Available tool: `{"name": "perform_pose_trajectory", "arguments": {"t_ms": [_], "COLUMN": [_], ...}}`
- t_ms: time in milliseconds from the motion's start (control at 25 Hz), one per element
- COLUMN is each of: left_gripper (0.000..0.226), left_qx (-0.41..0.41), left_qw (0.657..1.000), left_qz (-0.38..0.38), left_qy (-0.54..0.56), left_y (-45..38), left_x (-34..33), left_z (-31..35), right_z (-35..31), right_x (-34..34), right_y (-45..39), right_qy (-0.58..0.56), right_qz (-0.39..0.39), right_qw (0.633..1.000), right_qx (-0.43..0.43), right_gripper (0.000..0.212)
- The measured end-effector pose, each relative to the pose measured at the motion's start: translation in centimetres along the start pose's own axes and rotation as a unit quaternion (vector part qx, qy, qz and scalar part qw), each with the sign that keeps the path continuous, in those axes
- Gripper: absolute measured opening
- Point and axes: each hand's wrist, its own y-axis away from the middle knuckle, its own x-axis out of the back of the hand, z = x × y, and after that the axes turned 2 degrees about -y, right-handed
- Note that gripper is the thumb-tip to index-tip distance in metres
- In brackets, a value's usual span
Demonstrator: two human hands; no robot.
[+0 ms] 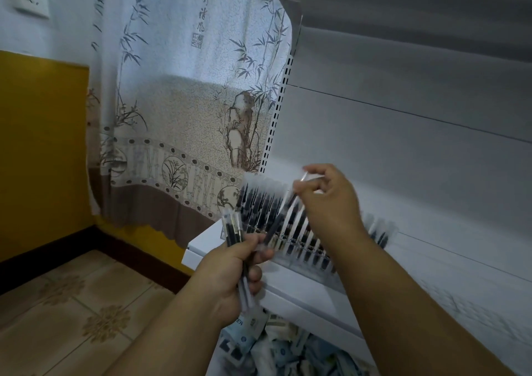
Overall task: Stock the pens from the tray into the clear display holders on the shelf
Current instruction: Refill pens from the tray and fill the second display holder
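Note:
My left hand grips a bundle of black pens with clear caps, held upright in front of the white shelf. My right hand pinches a single pen near its top, its lower end slanting down among the pens that stand in the clear display holder on the shelf. The holder carries rows of upright black pens, and further pens stand to the right behind my right wrist. No tray is in view.
A bamboo-print curtain hangs left of the shelf's perforated upright. The white back panel rises behind the holder. Packets in blue-and-white wrappers lie below the shelf. Tiled floor and a yellow wall are at left.

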Motion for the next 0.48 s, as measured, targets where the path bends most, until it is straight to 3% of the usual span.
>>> {"name": "perform_pose_trajectory", "arguments": {"t_ms": [120,320,480], "left_gripper": [0.018,0.021,0.033], "left_qx": [0.005,0.009,0.002], "left_qw": [1.000,1.000,1.000], "left_qz": [0.021,0.009,0.027], "left_qy": [0.018,0.010,0.000], "left_y": [-1.0,-1.6,-1.8], "left_x": [0.4,0.0,0.0], "left_z": [-0.1,-0.1,0.1], "right_z": [0.5,2.4,3.5], "right_x": [0.5,-1.3,-2.2], "right_y": [-0.7,-1.1,-1.3], "right_qy": [0.079,0.152,0.200], "right_qz": [0.086,0.053,-0.003], "right_qw": [0.987,0.973,0.968], "right_qx": [0.108,0.166,0.153], "right_gripper": [0.025,0.026,0.026]}}
